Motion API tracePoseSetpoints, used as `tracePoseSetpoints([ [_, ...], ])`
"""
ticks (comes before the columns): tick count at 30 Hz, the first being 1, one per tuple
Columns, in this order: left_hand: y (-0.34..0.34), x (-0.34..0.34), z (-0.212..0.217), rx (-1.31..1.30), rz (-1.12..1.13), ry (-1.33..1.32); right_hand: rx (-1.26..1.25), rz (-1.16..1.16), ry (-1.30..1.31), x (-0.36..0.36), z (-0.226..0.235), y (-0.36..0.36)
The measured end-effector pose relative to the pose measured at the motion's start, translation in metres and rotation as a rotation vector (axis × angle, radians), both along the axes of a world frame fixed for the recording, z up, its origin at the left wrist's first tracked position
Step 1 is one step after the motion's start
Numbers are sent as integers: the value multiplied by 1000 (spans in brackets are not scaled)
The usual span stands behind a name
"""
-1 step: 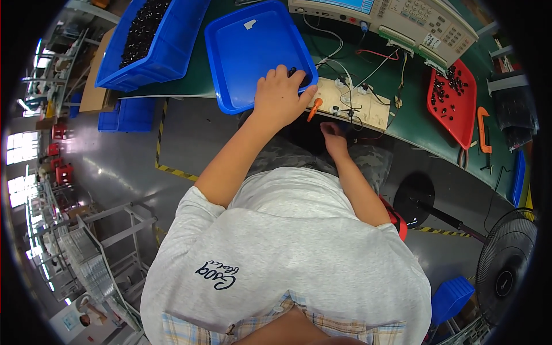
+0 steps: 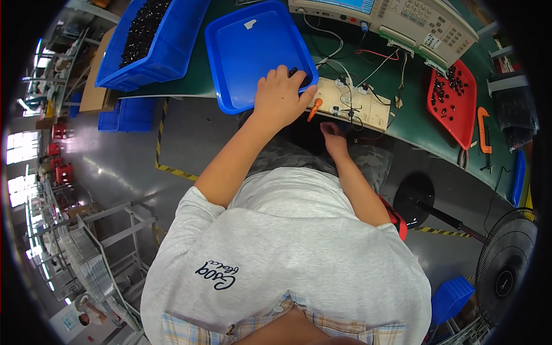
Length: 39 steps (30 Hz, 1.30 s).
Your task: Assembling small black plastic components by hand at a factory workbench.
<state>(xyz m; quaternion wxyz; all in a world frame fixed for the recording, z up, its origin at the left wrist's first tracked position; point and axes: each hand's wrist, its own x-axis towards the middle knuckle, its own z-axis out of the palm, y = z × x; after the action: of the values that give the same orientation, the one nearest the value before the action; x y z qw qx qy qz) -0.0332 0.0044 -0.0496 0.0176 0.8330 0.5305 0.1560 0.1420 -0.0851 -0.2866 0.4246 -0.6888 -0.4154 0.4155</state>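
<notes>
Green workbench (image 2: 417, 121), workshop floor: position at blue tray (image 2: 247, 63)

A beige instrument (image 2: 428, 29) is standing at the rear; cables (image 2: 340, 41) are trailing toward a pale board (image 2: 374, 113) beside the tray. My left hand (image 2: 280, 98) is reaching over the tray's near right corner, its fingers bending down beside small black parts (image 2: 292, 72) inside; I cannot tell whether they are gripping any. My right hand (image 2: 334, 140) is hanging off the near workbench edge, fingers partly curled; I cannot tell whether it is holding anything. At left, a blue bin (image 2: 129, 79) is holding black pieces (image 2: 145, 34); at right, a red tray (image 2: 455, 125) is carrying more.
</notes>
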Motion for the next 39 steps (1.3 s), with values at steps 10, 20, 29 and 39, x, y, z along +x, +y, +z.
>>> tracePoseSetpoints([
  [10,3,-3,6,-146,-38,-72,-3,4,-11,-2,-5,0],
  [20,14,-11,16,-323,32,-214,-22,-3,-19,-1,1,-1],
  [29,40,-31,21,-382,140,-450,-52,29,-31,-1,2,1],
  [39,69,-41,28,-894,128,-1811,-20,19,-25,-2,1,0],
])
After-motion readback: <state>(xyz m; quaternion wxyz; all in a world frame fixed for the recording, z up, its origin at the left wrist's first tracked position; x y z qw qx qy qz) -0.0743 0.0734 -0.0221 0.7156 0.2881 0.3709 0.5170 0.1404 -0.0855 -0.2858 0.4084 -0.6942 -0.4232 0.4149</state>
